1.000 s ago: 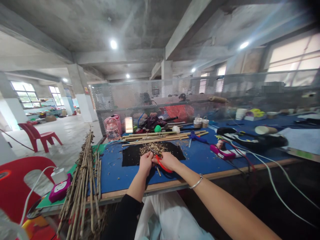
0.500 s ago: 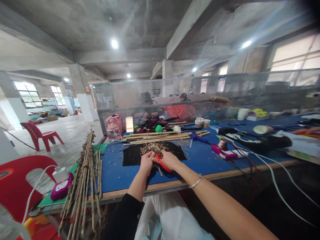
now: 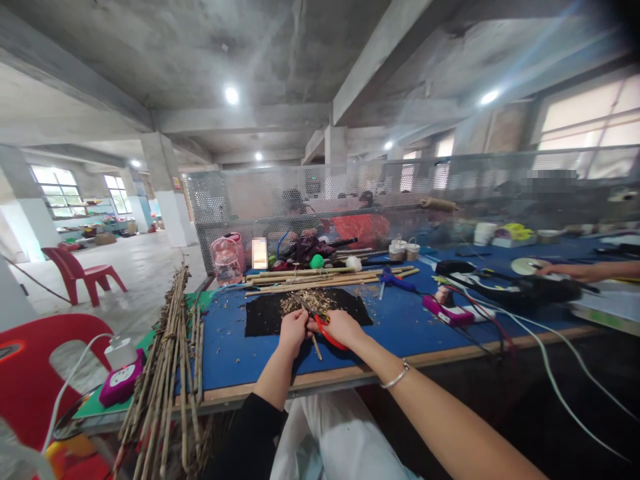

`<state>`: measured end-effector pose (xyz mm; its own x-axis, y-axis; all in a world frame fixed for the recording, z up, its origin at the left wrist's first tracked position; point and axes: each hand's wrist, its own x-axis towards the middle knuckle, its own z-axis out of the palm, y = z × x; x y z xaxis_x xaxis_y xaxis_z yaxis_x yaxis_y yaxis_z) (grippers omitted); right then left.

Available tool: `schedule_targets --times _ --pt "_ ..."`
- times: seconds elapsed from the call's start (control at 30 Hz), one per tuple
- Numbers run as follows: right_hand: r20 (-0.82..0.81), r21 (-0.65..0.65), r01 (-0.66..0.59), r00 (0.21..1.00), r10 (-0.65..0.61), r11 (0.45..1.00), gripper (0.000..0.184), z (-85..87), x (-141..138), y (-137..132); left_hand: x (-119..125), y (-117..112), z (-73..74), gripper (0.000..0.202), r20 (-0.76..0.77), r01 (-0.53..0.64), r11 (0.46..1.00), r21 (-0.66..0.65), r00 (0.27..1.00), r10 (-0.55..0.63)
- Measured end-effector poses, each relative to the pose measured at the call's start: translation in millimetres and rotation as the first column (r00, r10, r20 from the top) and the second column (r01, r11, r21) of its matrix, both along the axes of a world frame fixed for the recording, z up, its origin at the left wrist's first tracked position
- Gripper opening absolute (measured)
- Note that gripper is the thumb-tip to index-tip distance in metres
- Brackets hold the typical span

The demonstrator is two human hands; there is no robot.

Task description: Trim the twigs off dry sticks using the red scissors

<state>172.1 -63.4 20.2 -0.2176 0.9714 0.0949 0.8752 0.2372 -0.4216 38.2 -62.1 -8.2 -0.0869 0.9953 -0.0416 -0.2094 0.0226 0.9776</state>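
Note:
My right hand is closed round red-handled scissors, whose blades point at a short bamboo stick. My left hand pinches the upper end of that stick, right beside the blades. Both hands hover over the near edge of a black cloth on the blue table. A heap of wood shavings lies on the cloth just beyond my fingers.
A bundle of long dry sticks lies along the table's left end, with more bamboo poles behind the cloth. A purple power strip, pink bottle, cables and another person's arm at right. Red chairs stand left.
The view has tilted slightly downward. My hands stay together on the stick and scissors. Another person's arm has reached further in from the right over the table.

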Motion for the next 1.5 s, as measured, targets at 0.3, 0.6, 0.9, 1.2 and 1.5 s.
schedule_targets --times 0.3,0.6,0.9,1.2,1.5 --pt "-0.103 0.073 0.128 0.987 -0.12 0.989 0.053 -2.4 5.0 2.3 -2.1 -2.0 1.6 0.043 0.103 0.031 0.999 0.027 0.994 -0.033" --pt "-0.072 0.063 0.063 0.996 -0.059 0.996 0.049 0.8 6.3 -5.3 -4.8 -0.5 4.2 0.039 0.232 0.005 1.0 -0.018 0.973 -0.001" --pt "-0.046 0.127 -0.071 0.996 0.077 0.989 0.054 17.5 6.0 -11.0 -3.9 -6.5 9.9 0.046 0.278 0.078 0.992 0.099 0.955 -0.103" --pt "0.065 0.116 -0.085 0.995 0.078 0.99 0.059 29.5 2.8 -11.8 -4.6 -1.9 5.5 0.046 0.205 0.035 0.99 0.135 0.977 -0.063" --pt "0.083 0.109 -0.007 0.997 -0.002 0.994 0.053 28.1 1.2 -9.6 -6.3 0.5 3.3 0.049 0.094 -0.034 0.984 0.176 0.995 0.017"
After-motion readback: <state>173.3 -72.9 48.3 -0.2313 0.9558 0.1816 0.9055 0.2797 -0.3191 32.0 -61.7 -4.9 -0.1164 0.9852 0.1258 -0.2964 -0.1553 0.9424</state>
